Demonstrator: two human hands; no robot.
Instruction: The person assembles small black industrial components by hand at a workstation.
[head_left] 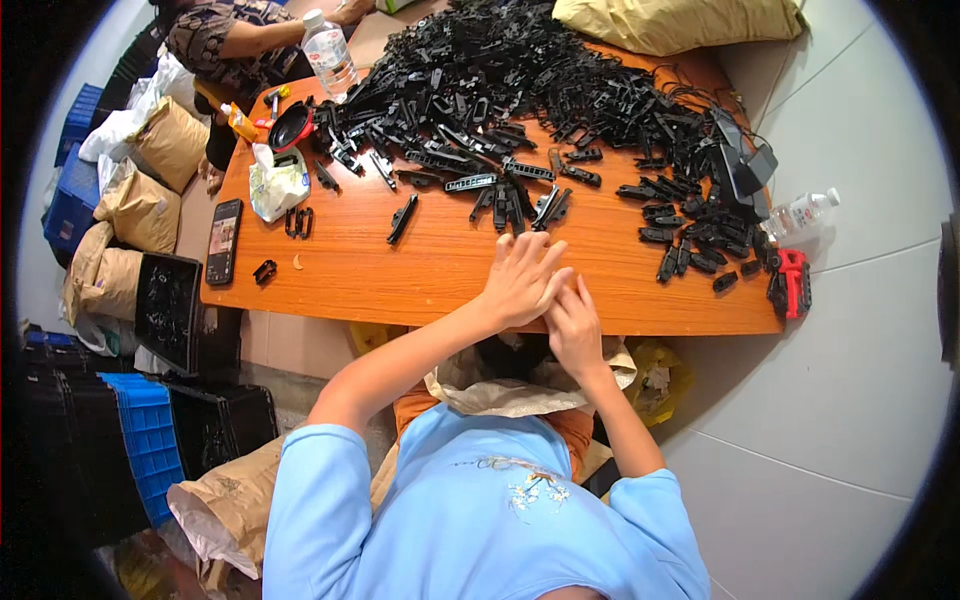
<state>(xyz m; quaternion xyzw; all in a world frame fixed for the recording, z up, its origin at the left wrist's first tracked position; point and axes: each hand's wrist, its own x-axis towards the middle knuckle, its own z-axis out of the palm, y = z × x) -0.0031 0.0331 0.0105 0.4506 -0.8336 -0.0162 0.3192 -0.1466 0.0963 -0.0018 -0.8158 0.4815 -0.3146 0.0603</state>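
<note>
My left hand [522, 280] lies palm down over the front of the wooden table [350, 270], its fingers stretched forward and apart. Just beyond its fingertips is a small cluster of black plastic clip-like parts [505, 205]. My right hand [574, 330] meets it from the right at the table's front edge, fingers close together by the left thumb. Whatever lies between the two hands is hidden. Below them, a woven sack [500, 397] sits open on my lap, its inside dark.
A large heap of black parts [480, 70] covers the table's back, trailing right. A phone [223, 240], a water bottle [328, 55] and a white packet [278, 185] stand left. Another bottle [800, 215] and a red-black tool [793, 283] lie right. Someone's arm [260, 40] shows far left.
</note>
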